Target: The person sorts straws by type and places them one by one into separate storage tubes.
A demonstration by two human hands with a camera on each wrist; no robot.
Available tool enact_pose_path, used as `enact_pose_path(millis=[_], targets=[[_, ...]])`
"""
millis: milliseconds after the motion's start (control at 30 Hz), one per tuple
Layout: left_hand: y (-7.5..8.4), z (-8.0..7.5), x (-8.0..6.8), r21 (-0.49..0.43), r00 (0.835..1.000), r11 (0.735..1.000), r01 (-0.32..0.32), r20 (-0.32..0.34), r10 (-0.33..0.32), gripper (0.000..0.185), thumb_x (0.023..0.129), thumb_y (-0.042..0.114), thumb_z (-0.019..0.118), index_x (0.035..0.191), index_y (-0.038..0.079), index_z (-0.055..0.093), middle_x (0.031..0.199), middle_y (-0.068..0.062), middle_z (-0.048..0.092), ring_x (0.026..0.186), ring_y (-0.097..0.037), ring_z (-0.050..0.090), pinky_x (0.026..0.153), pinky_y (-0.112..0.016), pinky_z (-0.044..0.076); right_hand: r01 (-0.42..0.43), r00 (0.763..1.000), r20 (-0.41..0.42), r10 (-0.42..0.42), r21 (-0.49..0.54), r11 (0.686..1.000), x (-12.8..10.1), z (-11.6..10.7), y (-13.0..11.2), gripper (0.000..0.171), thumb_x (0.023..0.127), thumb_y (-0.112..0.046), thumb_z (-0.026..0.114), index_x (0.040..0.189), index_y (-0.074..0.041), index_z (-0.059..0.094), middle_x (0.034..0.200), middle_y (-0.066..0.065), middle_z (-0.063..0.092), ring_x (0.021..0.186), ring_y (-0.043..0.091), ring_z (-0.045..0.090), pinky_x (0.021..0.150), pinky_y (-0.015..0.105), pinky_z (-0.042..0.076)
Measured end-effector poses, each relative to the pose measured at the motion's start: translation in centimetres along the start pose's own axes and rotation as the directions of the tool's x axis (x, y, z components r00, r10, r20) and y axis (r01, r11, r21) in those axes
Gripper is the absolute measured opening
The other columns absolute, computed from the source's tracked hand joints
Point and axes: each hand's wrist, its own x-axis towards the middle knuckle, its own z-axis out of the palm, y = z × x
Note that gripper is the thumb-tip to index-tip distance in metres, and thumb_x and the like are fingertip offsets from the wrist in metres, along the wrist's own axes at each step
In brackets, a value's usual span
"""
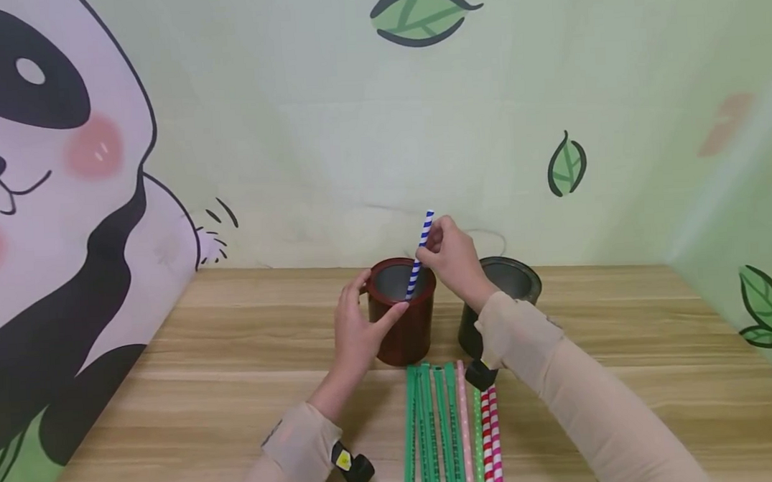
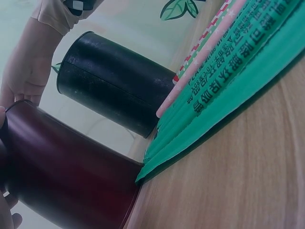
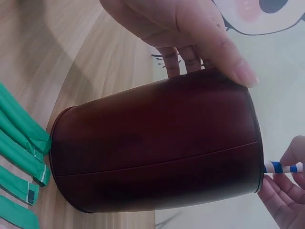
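A blue-and-white striped paper straw point(image 1: 420, 255) slants down into a dark red cup point(image 1: 404, 334), its lower end inside the rim. My right hand point(image 1: 450, 256) pinches the straw between thumb and fingers near its upper half. Around the near left side of the cup's rim, my left hand point(image 1: 359, 325) grips with thumb in front and fingers at the far left. In the right wrist view the red cup point(image 3: 157, 148) stands between the left hand point(image 3: 190, 33) and the straw point(image 3: 281, 168). A black cup point(image 1: 510, 279) stands to the right, partly behind my right forearm.
Several green-wrapped straws point(image 1: 433, 433) lie side by side in front of the cups. Right of them are a pink straw point(image 1: 465, 432), a green dotted straw point(image 1: 478, 445) and red-striped and magenta-striped straws point(image 1: 495, 445). A painted wall point(image 1: 331, 164) rises behind the wooden table point(image 1: 235, 334).
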Motion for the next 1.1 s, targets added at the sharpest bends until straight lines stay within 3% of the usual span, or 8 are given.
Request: enact_pose_path(millis=[533,800,1100], targets=[[0.2,0.0,0.0,-0.012,1.000,1.000,-0.008,-0.001,0.008,0.077,0.076,0.036,0.080,0.139,0.009,0.045,0.133,-0.011,0.054,0.121,-0.029,0.050,0.104,-0.052,0.041,-0.017,0.999,0.032,0.018,-0.046,0.999,-0.5,-1.2,-0.6,0.045,0.089,-0.014,0.062,0.129,-0.002,0.045,0.106,0.017,0.065,0.095,0.028,0.066,0.084,0.039,0.057],[0.0,0.2,-0.1,-0.027,1.000,1.000,0.003,0.001,-0.003,0.078,0.076,0.037,0.080,0.140,0.010,0.045,0.133,-0.011,0.054,0.122,-0.029,0.049,0.104,-0.053,0.041,-0.021,0.999,0.030,0.025,-0.117,0.993,-1.8,-3.8,-1.7,0.047,0.090,-0.019,0.062,0.131,-0.005,0.046,0.113,0.015,0.063,0.102,0.028,0.065,0.085,0.040,0.056],[0.1,0.1,-0.2,-0.035,1.000,0.999,0.013,0.004,-0.013,0.079,0.076,0.036,0.081,0.141,0.009,0.044,0.135,-0.014,0.052,0.123,-0.030,0.049,0.103,-0.055,0.041,0.039,0.999,0.014,-0.037,-0.198,0.979,-5.3,-7.3,-3.0,0.042,0.091,-0.020,0.061,0.129,-0.006,0.049,0.110,0.015,0.065,0.099,0.027,0.065,0.085,0.043,0.055]])
